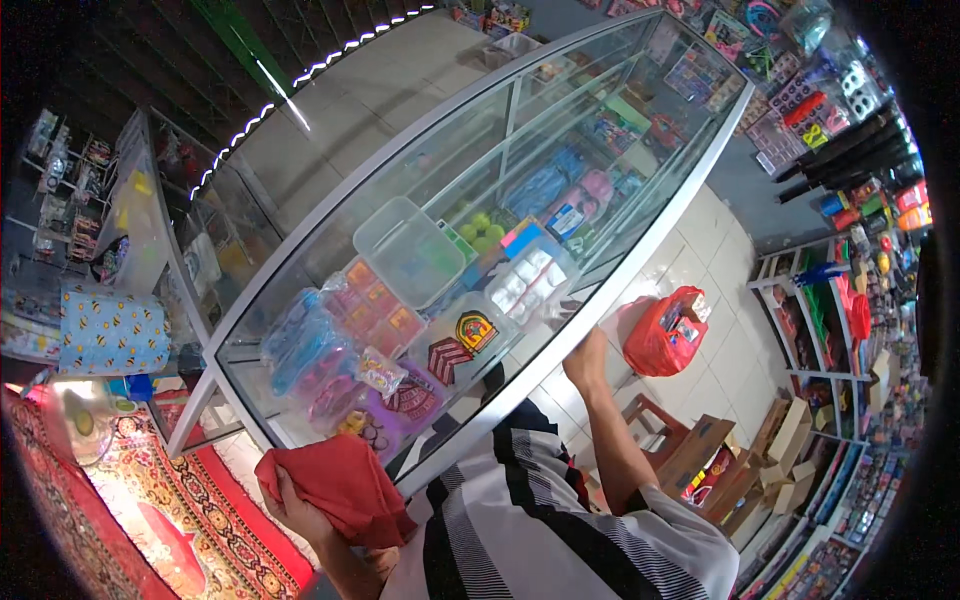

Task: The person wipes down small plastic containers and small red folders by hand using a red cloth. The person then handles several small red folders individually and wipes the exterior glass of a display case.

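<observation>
My left hand (pixel 289 504) grips a folded red cloth (pixel 334 480) at the near left corner of a glass display case (pixel 630 289) with a metal frame. My right hand (pixel 585 356) is at the case's near edge, right of centre; its fingers are partly behind the frame, so their hold is unclear. Under the glass lie a translucent plastic container (pixel 410 251), a box with orange-and-pink compartments (pixel 375 306), a pack of white items (pixel 527 285), green balls (pixel 482 231) and embroidered patches (pixel 475 331).
A full red plastic bag (pixel 664 341) stands on the tiled floor at right, near a wooden stool (pixel 652 427) and open cardboard boxes (pixel 784 442). Shelves (pixel 814 315) of goods line the right wall. A patterned carpet (pixel 202 495) and a bee-print roll (pixel 114 330) are at left.
</observation>
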The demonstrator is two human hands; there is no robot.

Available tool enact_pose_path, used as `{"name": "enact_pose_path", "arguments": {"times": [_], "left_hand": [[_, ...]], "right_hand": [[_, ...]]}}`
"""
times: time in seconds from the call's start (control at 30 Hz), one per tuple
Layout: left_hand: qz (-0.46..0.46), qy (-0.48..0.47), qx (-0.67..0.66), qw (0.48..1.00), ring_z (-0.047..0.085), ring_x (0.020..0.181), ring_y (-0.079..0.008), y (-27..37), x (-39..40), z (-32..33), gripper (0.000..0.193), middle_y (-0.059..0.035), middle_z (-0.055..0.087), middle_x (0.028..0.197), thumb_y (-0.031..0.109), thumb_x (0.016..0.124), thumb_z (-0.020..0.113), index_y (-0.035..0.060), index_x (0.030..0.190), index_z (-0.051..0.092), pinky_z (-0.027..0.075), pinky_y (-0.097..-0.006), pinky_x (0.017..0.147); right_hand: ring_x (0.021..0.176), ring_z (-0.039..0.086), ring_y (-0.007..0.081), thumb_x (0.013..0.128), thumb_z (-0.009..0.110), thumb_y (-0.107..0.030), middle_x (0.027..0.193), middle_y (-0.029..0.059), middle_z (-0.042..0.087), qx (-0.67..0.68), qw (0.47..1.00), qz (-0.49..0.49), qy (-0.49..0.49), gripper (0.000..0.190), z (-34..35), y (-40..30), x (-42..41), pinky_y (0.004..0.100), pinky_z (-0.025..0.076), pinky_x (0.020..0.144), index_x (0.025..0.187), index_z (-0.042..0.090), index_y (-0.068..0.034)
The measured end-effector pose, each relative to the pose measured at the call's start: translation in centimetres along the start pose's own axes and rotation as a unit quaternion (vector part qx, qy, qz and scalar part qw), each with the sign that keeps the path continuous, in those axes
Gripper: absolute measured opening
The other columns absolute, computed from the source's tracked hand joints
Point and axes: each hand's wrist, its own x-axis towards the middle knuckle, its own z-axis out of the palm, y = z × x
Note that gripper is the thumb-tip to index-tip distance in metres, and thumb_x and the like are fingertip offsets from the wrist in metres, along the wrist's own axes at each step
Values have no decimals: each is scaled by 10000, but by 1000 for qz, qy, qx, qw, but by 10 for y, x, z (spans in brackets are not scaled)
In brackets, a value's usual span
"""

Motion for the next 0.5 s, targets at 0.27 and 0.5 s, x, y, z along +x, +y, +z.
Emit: {"name": "enact_pose_path", "arguments": {"times": [0.27,0.5], "left_hand": [[39,-27,44,998,618,949,-181,-8,4,-14,253,-96,649,1089,129,943,622,-14,1153,621,516,-325,858],[12,24,49,998,625,928,-186,-8,0,-17,274,-95,655,1063,167,929,656,-9,1136,624,519,-320,848]], "right_hand": [[820,698,352,878,646,-55,937,207,692,-52,997,-56,20,162,26,11,79,406,541,729,1036,647,-22],[850,705,312,880,640,-55,956,196,705,-69,996,-52,-30,192,32,19,109,373,532,734,1066,628,-7]]}}
